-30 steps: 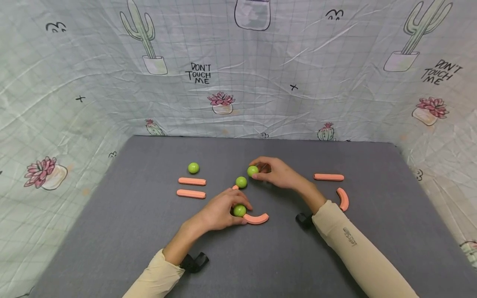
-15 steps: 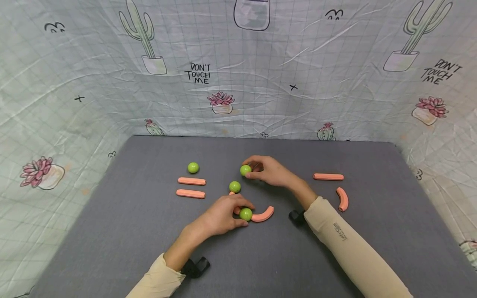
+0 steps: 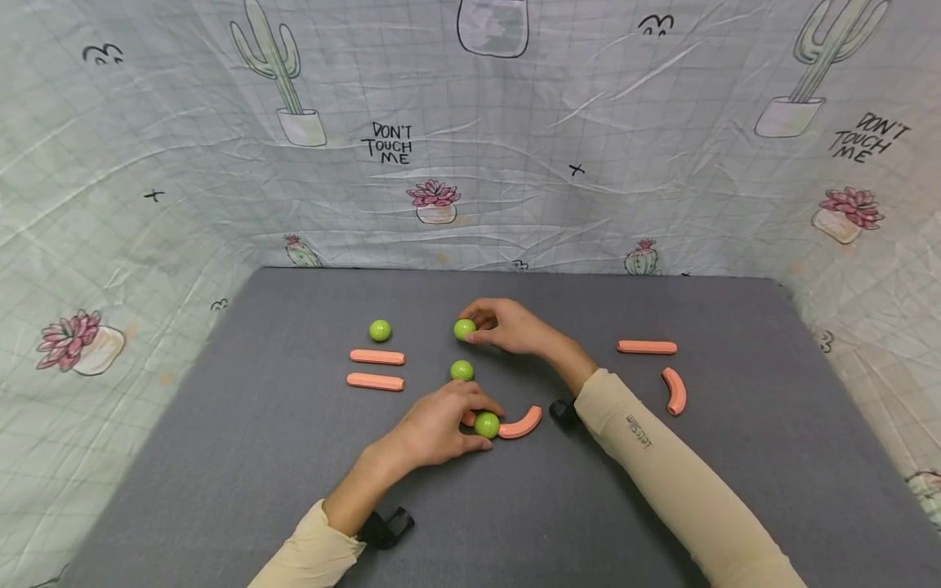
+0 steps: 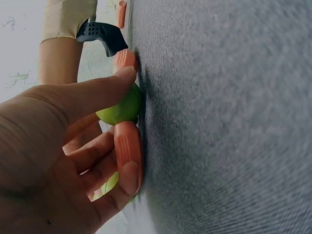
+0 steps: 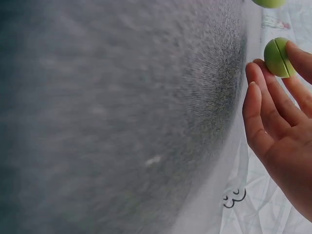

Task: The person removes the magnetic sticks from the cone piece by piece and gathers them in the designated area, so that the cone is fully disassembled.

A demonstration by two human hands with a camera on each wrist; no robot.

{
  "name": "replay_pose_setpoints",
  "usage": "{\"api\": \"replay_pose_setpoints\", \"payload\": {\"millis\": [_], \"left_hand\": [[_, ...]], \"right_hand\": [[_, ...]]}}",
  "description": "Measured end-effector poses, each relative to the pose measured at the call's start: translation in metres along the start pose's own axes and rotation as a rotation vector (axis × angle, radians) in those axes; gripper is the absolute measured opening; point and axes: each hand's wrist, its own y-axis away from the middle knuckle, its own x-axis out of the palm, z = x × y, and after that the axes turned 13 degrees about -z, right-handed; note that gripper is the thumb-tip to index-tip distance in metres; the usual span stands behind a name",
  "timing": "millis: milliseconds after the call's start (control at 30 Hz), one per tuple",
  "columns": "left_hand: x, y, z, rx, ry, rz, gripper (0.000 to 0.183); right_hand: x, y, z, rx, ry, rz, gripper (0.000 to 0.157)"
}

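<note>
My left hand (image 3: 441, 420) pinches a green ball (image 3: 487, 425) low on the grey tabletop. A curved salmon-pink stick (image 3: 520, 423) meets this ball on its right. Another pink stick (image 4: 128, 146) runs from the ball beneath my left fingers, mostly hidden in the head view. At its far end sits a second green ball (image 3: 461, 371). Farther back, my right hand (image 3: 510, 327) holds a third green ball (image 3: 464, 330) between thumb and fingertips. A groove rings this ball in the right wrist view, where it appears raised off the table.
Left of the hands, one more green ball (image 3: 380, 331) lies behind two straight pink sticks (image 3: 377, 357). At the right lie a straight pink stick (image 3: 647, 347) and a curved one (image 3: 674, 391). A patterned cloth (image 3: 500, 220) hangs behind the table (image 3: 243, 457).
My right hand has moved left with its ball. My left hand has shifted slightly right and nearer; the joined pieces have turned, the curved stick's free end swinging away and the second ball moving left.
</note>
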Motion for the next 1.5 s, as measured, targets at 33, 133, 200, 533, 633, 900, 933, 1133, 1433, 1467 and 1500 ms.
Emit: {"api": "replay_pose_setpoints", "payload": {"millis": [33, 133, 200, 533, 633, 900, 933, 1133, 1433, 1467, 1500], "left_hand": [[0.000, 0.000, 0.001, 0.003, 0.005, 0.000, 0.038], [0.000, -0.001, 0.003, 0.016, 0.033, -0.004, 0.039], [0.000, -0.001, 0.005, 0.022, 0.054, -0.009, 0.039], [-0.001, 0.001, 0.010, 0.007, 0.084, -0.003, 0.039], [-0.001, 0.002, 0.010, -0.002, 0.095, -0.001, 0.039], [-0.001, 0.001, 0.011, -0.016, 0.121, 0.010, 0.037], [-0.001, 0.002, 0.012, -0.014, 0.122, 0.009, 0.037], [0.000, 0.002, 0.013, -0.011, 0.125, 0.007, 0.036], [0.002, 0.001, 0.015, -0.017, 0.137, 0.004, 0.036], [0.002, 0.001, 0.015, -0.017, 0.138, 0.004, 0.036], [0.002, 0.001, 0.015, -0.017, 0.138, 0.005, 0.036]], "right_hand": [[0.001, -0.002, 0.000, -0.002, 0.006, 0.008, 0.035], [0.004, -0.008, 0.001, -0.003, 0.020, 0.024, 0.035], [0.005, -0.011, 0.001, -0.005, 0.025, 0.029, 0.035], [0.015, -0.032, 0.009, -0.037, 0.027, 0.063, 0.036], [0.020, -0.039, 0.010, -0.035, 0.017, 0.073, 0.036], [0.027, -0.050, 0.012, -0.023, 0.011, 0.080, 0.037], [0.027, -0.051, 0.013, -0.022, 0.012, 0.082, 0.037], [0.029, -0.055, 0.016, -0.018, 0.017, 0.095, 0.037], [0.032, -0.057, 0.013, 0.005, 0.019, 0.104, 0.039], [0.032, -0.057, 0.012, 0.007, 0.017, 0.103, 0.039], [0.032, -0.057, 0.012, 0.009, 0.015, 0.104, 0.040]]}}
